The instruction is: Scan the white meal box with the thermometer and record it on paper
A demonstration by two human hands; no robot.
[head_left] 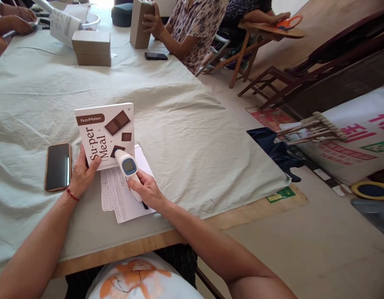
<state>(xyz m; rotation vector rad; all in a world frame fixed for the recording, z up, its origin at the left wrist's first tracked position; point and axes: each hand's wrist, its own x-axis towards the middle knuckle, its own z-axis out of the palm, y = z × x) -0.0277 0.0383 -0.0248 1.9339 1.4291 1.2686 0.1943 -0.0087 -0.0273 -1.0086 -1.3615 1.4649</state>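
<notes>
The left hand (82, 172) is holding a white box (106, 128) tilted, the thumb lying across its printed front and the other fingers mostly disappearing behind it, so the box is rising above the left fingers with its front facing the wearer. The right hand (150, 193) is wrapping its fingers around the handle of a white handheld device (129, 177), apparently a thermometer; its nose is pointing ahead of the right fingers at the box's lower right part, though whether it is touching cannot be told. Good handling is probably depending on a steady left grip, the thumb pressing lightly enough to spare the front, and a relaxed right wrist that is leaving the display (129, 166) readable above the fingers. Written sheets (129, 207) are lying beneath and between both sets of fingers, and a phone (57, 166) is resting on the cloth-covered surface (179, 145) left of the left fingers.
</notes>
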